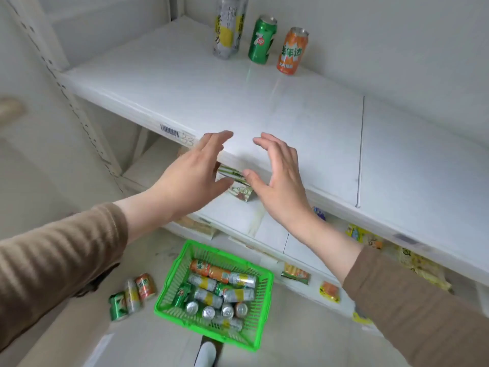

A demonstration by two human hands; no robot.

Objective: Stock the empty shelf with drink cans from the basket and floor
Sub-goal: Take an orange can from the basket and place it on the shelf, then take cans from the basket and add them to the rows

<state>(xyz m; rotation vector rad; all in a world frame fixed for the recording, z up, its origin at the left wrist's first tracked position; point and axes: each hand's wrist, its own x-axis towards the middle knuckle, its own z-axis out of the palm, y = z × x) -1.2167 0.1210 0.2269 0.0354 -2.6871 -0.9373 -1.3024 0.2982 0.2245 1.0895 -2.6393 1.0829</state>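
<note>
Both hands hover over the front edge of the white laminate shelf, the left hand and right hand each spread and holding nothing. At the shelf's back edge stand a tall silver-and-yellow can, a green soda can and an orange soda can. More cans lie jumbled in the green plastic basket on the floor, with three loose floor cans just beside its left side. The risk is probably a rolling can: grabbing from the tangled pile could shift its neighbours, and a can set down tilted could topple the standing row.
</note>
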